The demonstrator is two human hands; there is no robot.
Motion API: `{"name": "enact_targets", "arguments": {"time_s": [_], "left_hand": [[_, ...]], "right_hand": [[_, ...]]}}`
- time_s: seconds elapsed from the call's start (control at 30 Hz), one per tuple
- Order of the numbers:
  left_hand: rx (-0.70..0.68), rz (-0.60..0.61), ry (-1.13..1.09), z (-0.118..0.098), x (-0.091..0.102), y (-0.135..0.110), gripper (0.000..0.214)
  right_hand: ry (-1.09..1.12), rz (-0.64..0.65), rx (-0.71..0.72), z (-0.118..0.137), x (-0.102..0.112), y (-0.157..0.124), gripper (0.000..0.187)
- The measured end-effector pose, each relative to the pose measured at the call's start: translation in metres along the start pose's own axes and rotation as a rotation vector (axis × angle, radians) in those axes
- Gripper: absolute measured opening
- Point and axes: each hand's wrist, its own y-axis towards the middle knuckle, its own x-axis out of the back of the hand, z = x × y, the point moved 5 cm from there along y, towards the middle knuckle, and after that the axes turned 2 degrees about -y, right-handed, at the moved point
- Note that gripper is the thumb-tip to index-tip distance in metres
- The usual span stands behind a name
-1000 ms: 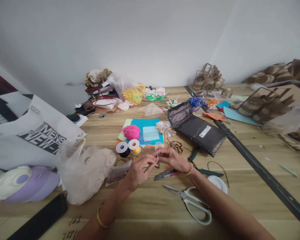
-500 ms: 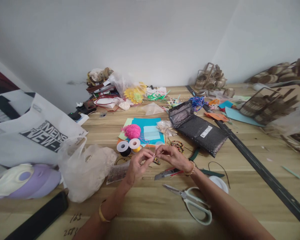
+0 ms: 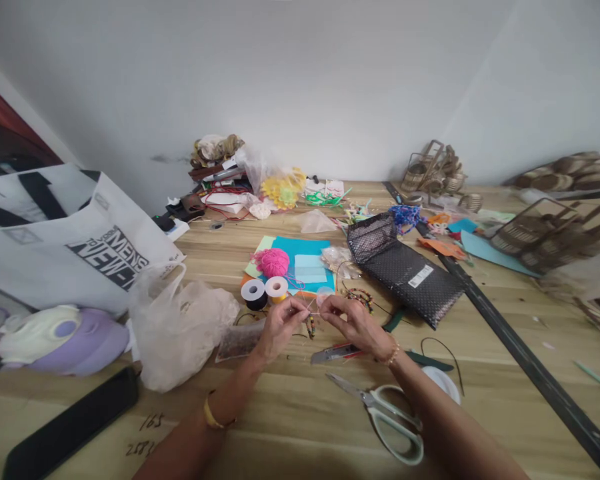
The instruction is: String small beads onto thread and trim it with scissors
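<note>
Between my two hands a thin pale string (image 3: 314,313) is stretched over the table. My left hand (image 3: 281,325) is closed, pinching one part of it between thumb and finger. The fingers of my right hand (image 3: 354,325) pinch it too, a short gap away. Just below the gap are small dark and yellow beads (image 3: 311,327); whether they hang from the string I cannot tell. A box cutter (image 3: 330,353) lies under my right hand, and scissors (image 3: 387,413) lie nearer to me by the right forearm. Behind the hands sits a pink yarn ball (image 3: 273,263).
Black (image 3: 255,295) and yellow (image 3: 277,288) thread spools stand beyond my left hand. A white plastic bag (image 3: 175,333) and a phone (image 3: 75,427) are at left. A black bubble mailer (image 3: 410,273) and beaded loops (image 3: 360,298) lie at right, with small woven baskets (image 3: 525,233) farther off.
My fingertips have drawn slightly apart, and the string now shows between them. The beads below are more exposed. The whole view has shifted a little.
</note>
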Motion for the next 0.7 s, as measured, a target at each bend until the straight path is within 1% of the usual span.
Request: {"name": "enact_targets", "arguments": {"time_s": [0.1,0.17,0.27,0.33,0.4,0.5,0.7], "left_hand": [[-0.024,0.006,-0.037,0.001,-0.002,0.000,0.023],[-0.023,0.015,-0.046,0.004,-0.003,0.000,0.024],[0.009,0.018,-0.046,0.010,-0.004,-0.001,0.027],[0.034,0.014,-0.074,0.013,-0.004,-0.001,0.028],[0.047,0.006,-0.110,0.014,-0.004,-0.001,0.029],[0.057,-0.015,-0.122,0.015,-0.004,-0.001,0.030],[0.033,-0.037,-0.083,0.015,-0.005,-0.003,0.028]], "right_hand": [[0.090,-0.060,-0.012,0.002,0.000,0.000,0.017],[0.223,-0.086,-0.032,0.003,-0.004,0.001,0.017],[0.483,-0.121,-0.078,0.003,-0.012,0.002,0.021],[0.622,-0.130,-0.081,0.003,-0.018,0.002,0.024],[0.713,-0.121,-0.066,0.004,-0.022,0.002,0.026],[0.749,-0.101,-0.054,0.004,-0.026,0.002,0.027],[0.641,-0.102,-0.018,0.005,-0.026,0.002,0.029]]}}
